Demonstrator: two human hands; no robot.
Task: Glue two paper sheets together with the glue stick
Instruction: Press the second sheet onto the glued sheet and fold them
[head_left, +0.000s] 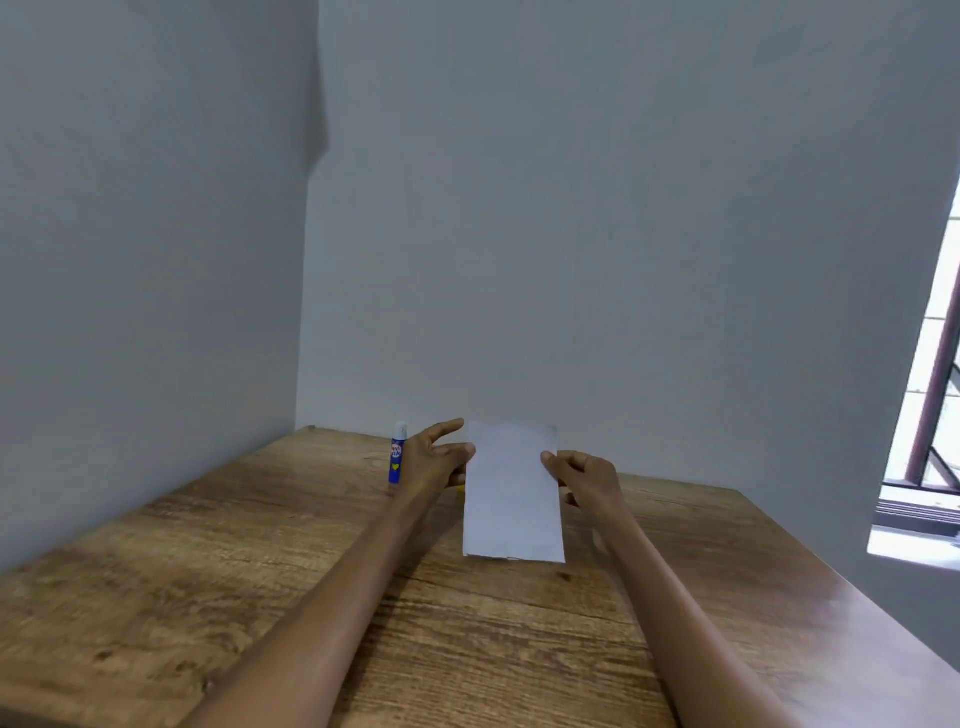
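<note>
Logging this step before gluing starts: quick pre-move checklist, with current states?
1. Paper held at both side edges by left hand and right hand: ok.
2. Two separate sheets present and aligned: cannot tell, only one white face shows.
3. Glue stick within reach, upright beside the left hand: ok.
4. Glue stick cap off: not ok, looks capped.
5. A hand free to take the glue stick: not ok, both on the paper.
6. Bare wooden table to lay the paper on: ok.
</note>
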